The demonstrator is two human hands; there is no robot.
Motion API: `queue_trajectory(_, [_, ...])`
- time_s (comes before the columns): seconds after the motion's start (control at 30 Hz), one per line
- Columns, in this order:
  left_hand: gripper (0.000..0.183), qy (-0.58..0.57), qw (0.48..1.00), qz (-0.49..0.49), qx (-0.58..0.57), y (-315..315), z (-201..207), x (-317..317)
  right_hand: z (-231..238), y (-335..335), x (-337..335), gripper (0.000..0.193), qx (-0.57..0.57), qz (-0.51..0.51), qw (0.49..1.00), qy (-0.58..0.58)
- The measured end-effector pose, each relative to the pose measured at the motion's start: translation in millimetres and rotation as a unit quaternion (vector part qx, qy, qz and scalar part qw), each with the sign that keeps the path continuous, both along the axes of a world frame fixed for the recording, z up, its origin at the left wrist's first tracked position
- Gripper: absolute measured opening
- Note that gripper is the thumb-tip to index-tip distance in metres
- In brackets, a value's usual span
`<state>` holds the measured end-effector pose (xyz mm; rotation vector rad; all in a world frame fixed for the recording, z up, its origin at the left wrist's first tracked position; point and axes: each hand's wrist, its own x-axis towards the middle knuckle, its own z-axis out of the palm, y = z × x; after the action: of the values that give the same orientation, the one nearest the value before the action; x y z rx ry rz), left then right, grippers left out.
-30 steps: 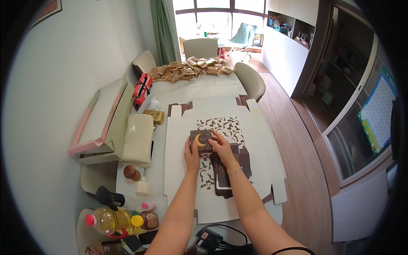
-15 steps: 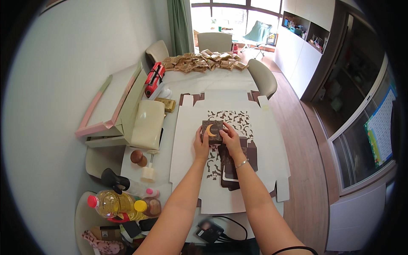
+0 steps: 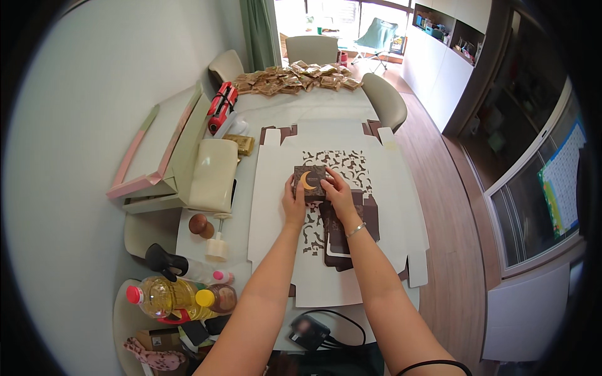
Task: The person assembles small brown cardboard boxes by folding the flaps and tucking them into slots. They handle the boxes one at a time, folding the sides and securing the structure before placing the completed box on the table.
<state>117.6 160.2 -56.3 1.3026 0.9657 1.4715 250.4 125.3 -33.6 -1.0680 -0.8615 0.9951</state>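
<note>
Between my two hands is a small dark brown box (image 3: 311,178) with a gold crescent moon on its top. My left hand (image 3: 293,201) grips its left side, the thumb lying along the edge. On the other side my right hand (image 3: 338,192) closes round the right edge, thumb on the top face. Beneath them lies a large white cardboard sheet (image 3: 273,213) with a cut-out pattern in its middle. Flat dark brown box blanks (image 3: 337,244) are stacked on the sheet, partly under my right wrist.
Many gold-brown packets (image 3: 295,78) are heaped at the table's far end. To the left stand a cream appliance (image 3: 213,175), a wooden-knobbed item (image 3: 200,225), a plunger-like press (image 3: 217,245) and an oil bottle (image 3: 160,297). A black device with cables (image 3: 308,332) lies near me.
The whole view has shifted slightly, so things sit a little higher in the picture. Both hands keep their hold on the box, with little visible change in grip.
</note>
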Motion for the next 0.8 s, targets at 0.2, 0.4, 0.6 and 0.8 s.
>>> queue_trajectory(0.2, [0.043,0.005,0.998,-0.034,-0.05,-7,13,-1,-1,-1,4,0.053,-0.006,0.0,1.0,-0.008])
queue_trajectory(0.4, [0.043,0.013,0.998,-0.032,-0.047,-4,7,-3,-1,0,4,0.053,-0.007,0.008,1.0,-0.001])
queue_trajectory(0.6, [0.044,0.007,0.998,-0.037,-0.057,-5,8,-2,4,-3,2,0.053,-0.009,0.013,1.0,0.013])
queue_trajectory(0.8, [0.048,0.042,0.999,-0.019,-0.012,-3,9,-4,6,-3,2,0.054,-0.003,0.027,0.999,0.029])
